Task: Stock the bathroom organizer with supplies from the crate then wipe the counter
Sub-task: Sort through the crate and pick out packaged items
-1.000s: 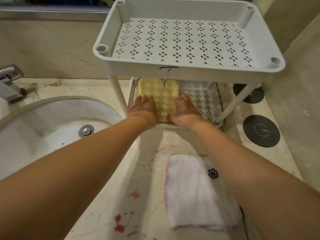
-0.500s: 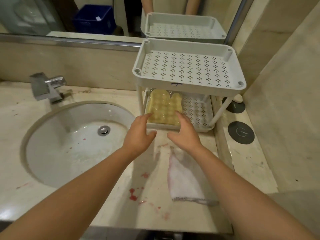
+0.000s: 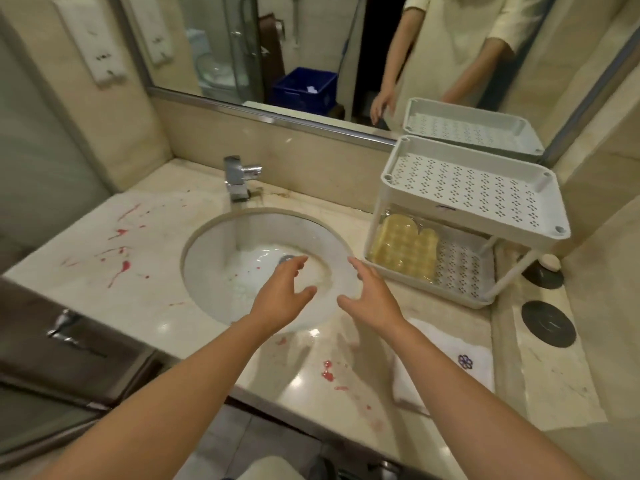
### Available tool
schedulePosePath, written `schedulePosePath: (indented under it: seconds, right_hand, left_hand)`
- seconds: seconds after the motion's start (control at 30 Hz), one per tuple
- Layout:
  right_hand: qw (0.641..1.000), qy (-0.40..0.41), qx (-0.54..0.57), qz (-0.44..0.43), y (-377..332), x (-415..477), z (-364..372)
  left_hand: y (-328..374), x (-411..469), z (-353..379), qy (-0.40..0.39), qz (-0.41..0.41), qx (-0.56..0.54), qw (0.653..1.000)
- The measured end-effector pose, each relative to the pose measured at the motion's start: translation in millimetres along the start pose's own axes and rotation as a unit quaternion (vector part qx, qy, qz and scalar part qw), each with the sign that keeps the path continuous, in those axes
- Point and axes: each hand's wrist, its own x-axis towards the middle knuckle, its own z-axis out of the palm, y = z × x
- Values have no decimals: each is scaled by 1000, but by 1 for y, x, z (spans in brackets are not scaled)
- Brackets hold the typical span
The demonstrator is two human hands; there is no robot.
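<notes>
Yellow pack [image 3: 403, 249] now lies in the organizer [image 3: 467, 213] lower tray at right, and we have pulled our left hand [image 3: 280, 296] and right hand [image 3: 372, 296] back over the sink [image 3: 214, 261], fingers apart, empty, ready to fetch more supplies.

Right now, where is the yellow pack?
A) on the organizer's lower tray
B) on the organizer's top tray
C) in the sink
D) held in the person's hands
A: the yellow pack lies flat on the left side of the lower tray, under the top tray. The left hand and right hand are open by the sink, holding nothing.
</notes>
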Motion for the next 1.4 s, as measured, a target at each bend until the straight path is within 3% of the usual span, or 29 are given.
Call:
schedulePosePath:
  seconds: [0.57,0.9,1.4]
  right_hand:
    - [962,-205,-79,-160,-134,-39,148]
    - [900,-298,-135,-289,-209,-131,259]
    - [807,-429,-121,-387,-293,-280,405]
  left_hand:
    - [-116,-164,-138,166,-177,-18,970]
    - [-163,-329,-207,242,-266,10,933]
    - [-195,-547,-264,358,-390,-30,848]
